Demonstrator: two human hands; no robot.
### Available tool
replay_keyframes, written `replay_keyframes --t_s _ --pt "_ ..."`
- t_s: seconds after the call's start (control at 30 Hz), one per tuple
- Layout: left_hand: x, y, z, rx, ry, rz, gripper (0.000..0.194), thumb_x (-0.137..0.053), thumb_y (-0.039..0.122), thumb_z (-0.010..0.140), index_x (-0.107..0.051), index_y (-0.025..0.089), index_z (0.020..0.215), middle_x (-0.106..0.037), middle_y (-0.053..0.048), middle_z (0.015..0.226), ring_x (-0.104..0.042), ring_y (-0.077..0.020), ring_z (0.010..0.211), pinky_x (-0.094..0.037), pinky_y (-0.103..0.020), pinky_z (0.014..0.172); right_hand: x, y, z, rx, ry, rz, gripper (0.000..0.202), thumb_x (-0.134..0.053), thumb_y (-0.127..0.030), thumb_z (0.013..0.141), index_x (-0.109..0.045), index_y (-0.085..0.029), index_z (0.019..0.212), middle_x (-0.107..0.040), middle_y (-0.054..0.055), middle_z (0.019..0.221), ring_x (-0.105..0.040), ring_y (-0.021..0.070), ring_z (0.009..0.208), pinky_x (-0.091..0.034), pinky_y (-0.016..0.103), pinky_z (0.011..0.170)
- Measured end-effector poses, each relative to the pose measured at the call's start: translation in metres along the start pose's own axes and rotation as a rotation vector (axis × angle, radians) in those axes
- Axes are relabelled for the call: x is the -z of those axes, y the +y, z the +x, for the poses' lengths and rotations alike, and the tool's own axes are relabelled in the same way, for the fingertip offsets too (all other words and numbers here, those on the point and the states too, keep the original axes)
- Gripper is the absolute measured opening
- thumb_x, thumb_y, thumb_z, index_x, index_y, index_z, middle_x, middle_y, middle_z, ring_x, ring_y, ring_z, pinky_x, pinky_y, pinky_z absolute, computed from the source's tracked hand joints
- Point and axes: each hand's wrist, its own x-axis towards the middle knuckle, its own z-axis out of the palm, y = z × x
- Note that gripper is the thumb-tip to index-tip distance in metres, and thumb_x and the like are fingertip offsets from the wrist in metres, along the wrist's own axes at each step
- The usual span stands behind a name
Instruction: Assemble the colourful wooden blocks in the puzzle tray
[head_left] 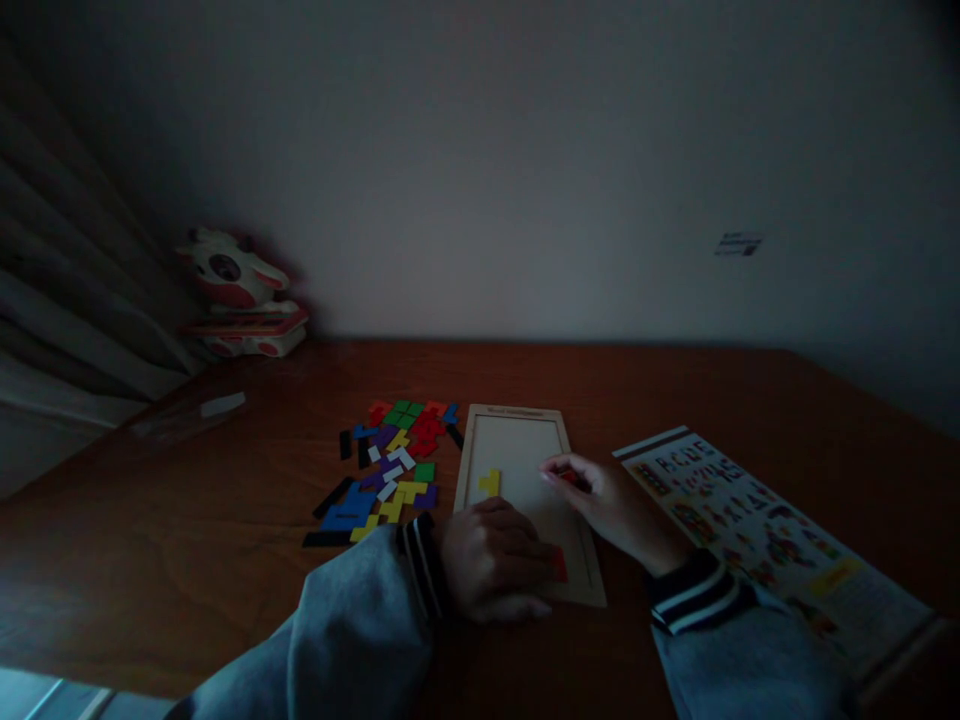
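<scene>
A wooden puzzle tray (463, 465) with a pale inside lies on the table. My left hand (499, 560) rests palm down across its lower part, fingers extended and thumb apart. Beside those fingertips a red puzzle piece (560, 565) lies in the tray's lower right, partly covered by the hand. A yellow T-like puzzle piece (490, 482) sits farther up in the tray. Over the tray's right side, my right hand (611, 508) is closed, with thumb and fingers around another small red puzzle piece (569, 478); its full shape is hidden.
Left of the tray lies a pile of coloured puzzle pieces (426, 472). A printed pattern sheet (750, 530) lies at the right, partly under my right sleeve. A cow-shaped toy (232, 285) stands at the far left by a curtain (75, 260). A wall rises behind the table (187, 520).
</scene>
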Motion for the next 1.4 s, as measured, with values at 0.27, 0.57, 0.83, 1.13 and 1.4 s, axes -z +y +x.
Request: replay_keyframes --t_s 0.27,0.57,0.83,1.13,1.4 --pt "-0.004 0.016 0.005 0.04 -0.108 -0.002 0.053 -0.042 0.055 0.097 -0.053 0.019 0.134 -0.057 -0.008 0.14 -0.047 -0.0276 0.13 -0.034 -0.048 0.111 -0.002 -0.001 0.0 0.006 0.013 0.047 0.03 -0.053 -0.045 0.09 -0.07 -0.022 0.098 -0.075 0.007 0.098 -0.069 0.0235 0.094 -0.052 0.036 0.086" --pt "0.008 -0.007 -0.006 0.062 0.063 0.147 0.033 -0.045 0.036 0.098 -0.062 0.018 0.12 -0.069 -0.009 0.121 -0.06 -0.0214 0.109 -0.046 -0.037 0.095 -0.004 0.01 0.0 -0.004 0.026 0.15 0.03 -0.057 -0.037 0.088 -0.066 -0.021 0.111 -0.07 0.009 0.116 -0.065 0.0224 0.107 -0.048 0.039 0.097" --pt "0.015 -0.042 -0.039 0.326 0.064 0.237 0.033 -0.047 0.034 0.099 -0.064 0.019 0.123 -0.069 -0.01 0.12 -0.061 -0.0236 0.109 -0.051 -0.039 0.09 -0.011 0.011 0.002 -0.047 0.048 0.266 0.03 -0.069 -0.04 0.082 -0.063 -0.02 0.103 -0.072 0.007 0.102 -0.069 0.0194 0.095 -0.053 0.033 0.087" --pt "0.01 -0.035 -0.032 0.418 0.072 0.174 0.027 -0.048 0.031 0.098 -0.069 0.02 0.112 -0.07 -0.009 0.115 -0.064 -0.0212 0.101 -0.051 -0.037 0.088 -0.027 -0.013 -0.012 0.004 -0.16 0.171 0.021 -0.063 -0.042 0.087 -0.068 -0.022 0.094 -0.073 0.002 0.089 -0.069 0.0161 0.083 -0.054 0.027 0.074" --pt "0.009 -0.038 -0.031 0.503 0.149 0.172 0.023 -0.056 0.032 0.094 -0.07 0.019 0.106 -0.071 -0.01 0.111 -0.065 -0.0219 0.1 -0.051 -0.038 0.087 -0.034 -0.016 -0.017 0.059 -0.256 0.075 0.016 -0.063 -0.037 0.088 -0.067 -0.022 0.088 -0.07 0.001 0.081 -0.066 0.0148 0.073 -0.052 0.026 0.068"
